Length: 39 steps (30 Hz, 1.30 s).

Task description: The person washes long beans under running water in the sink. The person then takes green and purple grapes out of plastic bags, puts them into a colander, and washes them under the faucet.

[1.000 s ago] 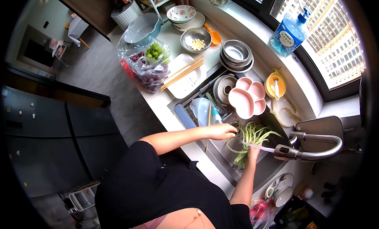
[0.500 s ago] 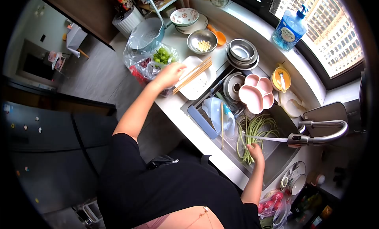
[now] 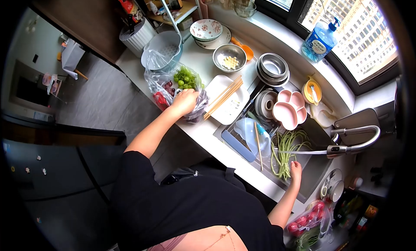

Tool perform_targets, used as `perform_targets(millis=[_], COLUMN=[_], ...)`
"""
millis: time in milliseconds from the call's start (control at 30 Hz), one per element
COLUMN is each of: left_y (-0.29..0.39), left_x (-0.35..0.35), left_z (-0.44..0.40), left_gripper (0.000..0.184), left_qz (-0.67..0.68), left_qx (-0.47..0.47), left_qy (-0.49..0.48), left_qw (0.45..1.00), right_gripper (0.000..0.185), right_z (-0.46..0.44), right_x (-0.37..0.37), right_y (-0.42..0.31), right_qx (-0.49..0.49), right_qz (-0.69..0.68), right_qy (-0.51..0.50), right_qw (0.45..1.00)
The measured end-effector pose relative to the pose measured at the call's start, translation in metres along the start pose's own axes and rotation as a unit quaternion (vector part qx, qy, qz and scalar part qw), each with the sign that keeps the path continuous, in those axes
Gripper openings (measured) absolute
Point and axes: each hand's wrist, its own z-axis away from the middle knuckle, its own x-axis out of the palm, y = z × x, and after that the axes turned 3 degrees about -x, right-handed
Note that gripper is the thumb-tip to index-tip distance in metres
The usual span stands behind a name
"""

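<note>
My left hand (image 3: pixel 186 101) is closed on the edge of a clear plastic bag (image 3: pixel 152 83) at the counter's front. Green grapes (image 3: pixel 187 77) and darker red ones show in the bag's opening. Just right of that hand, several wooden chopsticks (image 3: pixel 223 97) lie across a white tray (image 3: pixel 232 106). Over the sink (image 3: pixel 310 181), my right hand (image 3: pixel 296 171) has its fingers curled, close beside a bunch of long green beans (image 3: pixel 284 155); nothing shows in it. Water streams from the faucet (image 3: pixel 353 149) onto the beans.
A blue rack (image 3: pixel 239 145) with a light-blue plastic piece stands in the sink's left part. Behind are a pink divided plate (image 3: pixel 286 114), stacked metal bowls (image 3: pixel 274 67) and a bowl of pale cloves (image 3: pixel 229 58). A soap bottle (image 3: pixel 320 41) stands on the sill.
My left hand has moved from beside the tray and chopsticks down onto the bag. My right hand has drawn slightly away from the beans. The view has shifted a little.
</note>
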Motion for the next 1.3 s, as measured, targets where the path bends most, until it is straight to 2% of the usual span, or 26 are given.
perform_targets(millis=[67, 100, 133, 200, 300, 400, 433, 533, 567, 600, 633, 700, 767, 833, 867, 933, 1000, 1067, 1133, 1200, 1233, 1267, 1300], left_y=[-0.022, -0.028, -0.047, -0.080, -0.090, -0.074, -0.079, -0.079, -0.068, -0.078, -0.084, -0.093, -0.097, -0.111, -0.116, -0.163, -0.196, -0.195, -0.178, -0.149, -0.131, -0.116, -0.086], left_x=[-0.009, -0.019, -0.018, -0.007, 0.003, -0.026, -0.030, -0.022, -0.026, -0.005, 0.004, 0.021, 0.014, 0.007, -0.006, -0.007, -0.018, -0.042, -0.076, -0.117, -0.135, -0.151, -0.170], left_z=[-0.019, -0.028, -0.042, -0.065, -0.085, -0.093, -0.095, -0.081, -0.077, -0.077, -0.077, -0.080, -0.081, -0.083, -0.082, -0.093, -0.093, -0.081, -0.069, -0.054, -0.046, -0.039, -0.032], left_gripper=[0.019, 0.022, 0.025, 0.022, 0.018, 0.022, 0.032, 0.036, 0.043, 0.039, 0.034, 0.020, 0.017, 0.018, 0.020, 0.024, 0.026, 0.026, 0.023, 0.023, 0.024, 0.026, 0.027], left_qz=[0.066, 0.044, 0.018, 0.020, 0.119, 0.269, 0.198, -0.007, -0.018, -0.040, -0.046, -0.047, -0.049, -0.067, -0.061, 0.011, 0.142, 0.396, 0.506, 0.503, 0.470, 0.453, 0.442], left_qx=[0.014, -0.043, -0.057, 0.014, -0.043, -0.260, -0.225, -0.016, -0.064, -0.014, 0.011, 0.050, 0.061, 0.041, 0.021, 0.009, -0.032, -0.136, -0.166, -0.148, -0.136, -0.112, -0.095], left_qy=[-0.013, -0.003, -0.011, 0.013, 0.003, -0.152, -0.251, -0.194, -0.205, -0.173, -0.148, -0.075, -0.033, -0.022, -0.031, -0.042, 0.029, 0.046, 0.104, 0.113, 0.137, 0.148, 0.170], left_qw=[0.998, 0.998, 0.998, 1.000, 0.992, 0.915, 0.921, 0.981, 0.976, 0.984, 0.988, 0.995, 0.996, 0.997, 0.997, 0.999, 0.989, 0.907, 0.840, 0.844, 0.861, 0.872, 0.876], right_gripper=[0.037, 0.037, 0.037, 0.037, 0.033, 0.035, 0.036, 0.035, 0.034, 0.035, 0.038, 0.043, 0.038, 0.036, 0.035, 0.036, 0.040, 0.040, 0.034, 0.029, 0.028, 0.030, 0.030], right_z=[-0.006, -0.005, -0.006, -0.004, 0.004, 0.017, 0.021, 0.028, 0.018, 0.008, 0.013, 0.009, -0.002, -0.018, -0.021, -0.027, -0.030, -0.038, -0.050, -0.062, -0.059, -0.066, -0.066], right_x=[0.017, 0.024, 0.031, 0.045, 0.056, 0.053, 0.050, 0.041, 0.043, 0.041, 0.032, 0.013, -0.009, -0.023, -0.029, -0.033, -0.031, -0.025, -0.018, -0.012, -0.009, 0.004, 0.008], right_y=[0.011, 0.012, 0.018, 0.021, 0.013, 0.003, 0.000, -0.008, 0.005, 0.015, -0.006, -0.034, -0.052, -0.055, -0.061, -0.072, -0.077, -0.068, -0.053, -0.022, -0.019, -0.014, -0.009], right_qx=[-0.020, -0.016, -0.013, -0.026, -0.022, 0.029, 0.047, 0.060, 0.052, 0.056, 0.081, 0.090, 0.074, 0.058, 0.042, 0.039, 0.050, 0.070, 0.091, 0.090, 0.086, 0.184, 0.205], right_qz=[-0.028, -0.049, -0.070, -0.070, -0.035, -0.077, -0.097, -0.107, -0.134, -0.172, -0.231, -0.397, -0.536, -0.560, -0.552, -0.582, -0.598, -0.608, -0.644, -0.638, -0.586, -0.517, -0.460], right_qy=[0.001, -0.011, -0.022, -0.020, -0.004, -0.023, -0.038, -0.005, 0.023, 0.039, 0.069, 0.122, 0.174, 0.204, 0.185, 0.170, 0.156, 0.155, 0.181, 0.135, 0.115, 0.191, 0.169], right_qw=[0.999, 0.999, 0.997, 0.997, 0.999, 0.996, 0.993, 0.992, 0.989, 0.983, 0.967, 0.905, 0.823, 0.801, 0.812, 0.794, 0.785, 0.775, 0.737, 0.753, 0.797, 0.814, 0.847])
